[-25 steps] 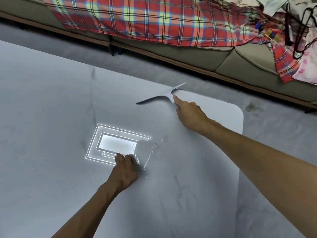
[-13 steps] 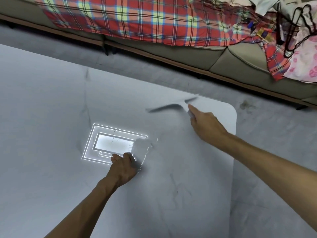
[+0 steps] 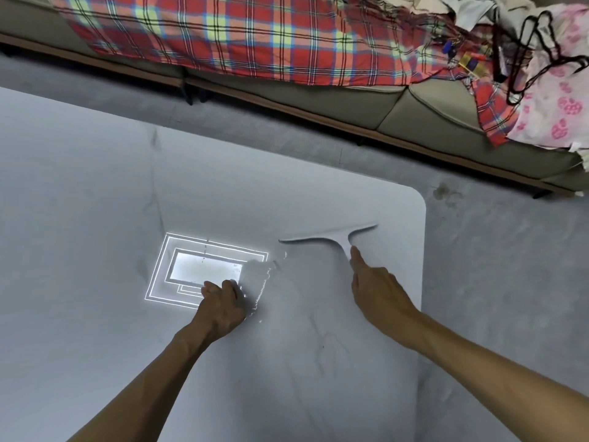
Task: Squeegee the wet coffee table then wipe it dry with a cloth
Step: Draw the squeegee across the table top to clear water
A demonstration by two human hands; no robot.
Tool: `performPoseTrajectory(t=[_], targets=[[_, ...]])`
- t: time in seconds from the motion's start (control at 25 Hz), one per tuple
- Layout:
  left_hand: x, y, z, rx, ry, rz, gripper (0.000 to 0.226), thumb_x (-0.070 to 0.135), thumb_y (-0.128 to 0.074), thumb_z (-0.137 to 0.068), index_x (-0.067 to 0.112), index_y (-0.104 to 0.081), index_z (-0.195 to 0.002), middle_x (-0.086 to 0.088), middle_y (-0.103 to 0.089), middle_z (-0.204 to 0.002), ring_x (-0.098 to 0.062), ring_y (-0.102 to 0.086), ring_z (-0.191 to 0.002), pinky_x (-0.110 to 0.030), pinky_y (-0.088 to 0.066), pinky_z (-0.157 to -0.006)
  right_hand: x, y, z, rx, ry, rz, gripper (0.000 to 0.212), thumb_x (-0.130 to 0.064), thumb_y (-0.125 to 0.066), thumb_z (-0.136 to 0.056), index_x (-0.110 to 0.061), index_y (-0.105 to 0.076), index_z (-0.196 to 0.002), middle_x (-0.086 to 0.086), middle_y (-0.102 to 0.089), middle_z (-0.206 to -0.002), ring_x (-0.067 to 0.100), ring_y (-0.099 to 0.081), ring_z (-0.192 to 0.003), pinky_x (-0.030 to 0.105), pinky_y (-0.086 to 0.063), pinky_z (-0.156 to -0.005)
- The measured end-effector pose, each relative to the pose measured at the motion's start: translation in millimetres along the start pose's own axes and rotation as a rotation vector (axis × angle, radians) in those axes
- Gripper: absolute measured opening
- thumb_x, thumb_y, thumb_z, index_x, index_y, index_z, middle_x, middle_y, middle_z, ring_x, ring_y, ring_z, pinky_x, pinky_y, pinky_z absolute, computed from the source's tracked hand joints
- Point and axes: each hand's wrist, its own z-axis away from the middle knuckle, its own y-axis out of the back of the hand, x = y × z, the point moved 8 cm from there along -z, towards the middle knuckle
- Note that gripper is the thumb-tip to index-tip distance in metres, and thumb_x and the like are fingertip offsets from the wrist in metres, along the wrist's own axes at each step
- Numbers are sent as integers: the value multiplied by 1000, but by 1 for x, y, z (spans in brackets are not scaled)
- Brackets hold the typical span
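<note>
The pale grey coffee table (image 3: 95,202) fills the lower left of the view, its rounded far-right corner near the middle right. A thin grey T-shaped squeegee (image 3: 328,236) lies blade-down on the top near that corner. My right hand (image 3: 376,288) grips its handle, forefinger stretched along it. A glinting line of water (image 3: 264,283) runs just left of the blade's end. My left hand (image 3: 223,301) presses on the tabletop beside that water with its fingers curled under; nothing shows in it. No cloth is in view.
A ceiling light's bright rectangular reflection (image 3: 204,267) sits on the tabletop by my left hand. Beyond the table runs grey floor (image 3: 494,266), then a sofa (image 3: 414,113) with a red plaid blanket (image 3: 239,36), clothes and black hangers (image 3: 526,43).
My right hand has dragged the squeegee from the table's far edge toward me. My left hand has stayed pressed on the same spot.
</note>
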Motion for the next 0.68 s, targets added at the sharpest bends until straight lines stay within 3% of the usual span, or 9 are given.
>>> performPoseTrajectory(t=[0.08, 0.16, 0.24, 0.32, 0.36, 0.48, 0.68], targets=[[3, -2, 6, -30, -47, 28, 19, 7, -55, -85, 16, -42, -96, -21, -43, -119, -26, -39, -103, -40, -44, -93, 4, -2, 14, -30, -7, -116, 55, -20, -37, -101, -28, -19, -153, -6, -52, -78, 11, -52, -68, 24, -39, -61], [6, -3, 14, -35, -123, 44, 21, 8, -52, -88, 14, -34, -80, -13, -41, -96, -36, -44, -112, -40, -45, -86, 2, 22, 0, 31, 13, -149, 46, -26, -34, -102, -28, -30, -148, -5, -53, -77, 13, -54, -66, 24, -37, -58], [3, 5, 23, 45, -130, 90, 25, 13, -51, -91, 15, -33, -73, -6, -47, -83, -28, -54, -91, -33, -44, -68, -21, 58, -35, 162, 64, -105, 43, -18, -34, -101, -21, -33, -144, 14, -60, -88, 33, -59, -79, 30, -38, -63], [-5, 16, 36, 161, -107, 155, 14, 10, -46, -90, 13, -41, -78, 1, -50, -72, -13, -48, -64, -24, -34, -52, -47, 74, -69, 162, 43, -157, 35, -11, -31, -99, -14, -38, -132, 22, -60, -100, 39, -56, -89, 33, -39, -65], [-10, 20, 43, 211, -106, 167, 9, 7, -43, -89, 11, -44, -81, 4, -50, -68, -12, -45, -59, -22, -30, -50, -56, 72, -81, 149, 19, -187, 33, -10, -30, -98, -12, -40, -129, 23, -58, -106, 38, -54, -90, 34, -40, -66], [-47, 30, 58, 289, -39, 200, 11, 3, -42, -87, 9, -51, -89, 1, -57, -77, -22, -55, -71, -28, -37, -57, -88, 48, -84, 116, 29, -168, 50, -7, -31, -96, -14, -28, -145, 25, -54, -118, 39, -54, -99, 37, -44, -74], [-99, 24, 62, 361, 84, 193, 11, -6, -47, -82, 5, -45, -83, -18, -55, -97, -27, -51, -80, -29, -37, -62, -98, -27, -5, -47, 192, 72, 70, -8, -39, -98, -20, 0, -156, 18, -60, -112, 32, -59, -99, 35, -46, -81]])
